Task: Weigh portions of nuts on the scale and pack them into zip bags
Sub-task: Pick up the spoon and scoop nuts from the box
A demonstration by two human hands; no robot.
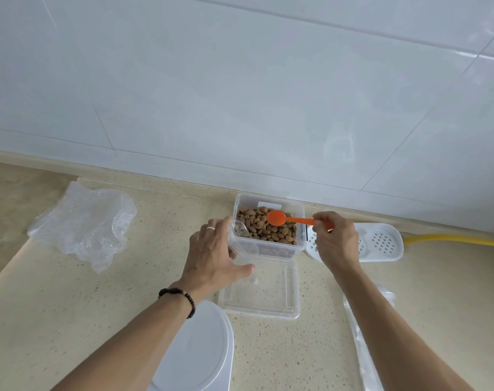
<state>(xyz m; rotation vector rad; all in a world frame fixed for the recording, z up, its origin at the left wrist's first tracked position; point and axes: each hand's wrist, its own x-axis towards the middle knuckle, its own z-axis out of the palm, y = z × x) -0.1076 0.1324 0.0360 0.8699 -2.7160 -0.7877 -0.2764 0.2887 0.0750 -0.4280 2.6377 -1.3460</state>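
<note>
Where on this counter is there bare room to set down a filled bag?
Bare counter lies between the crumpled plastic wrap and the left hand, and below the white perforated tray. It is crowded around the nut container, clear lid and white lid.

The right hand (335,238) covers the tail of the orange plastic spoon's handle (302,220) and part of the white perforated plastic tray (381,244) just right of the clear rectangular nut container (268,221). The left hand (214,258) hides that container's left wall. Near the container, the white oval lid (200,351) is cut by the bottom edge. Right of the container, a yellow hose (451,238) runs off frame.
</note>
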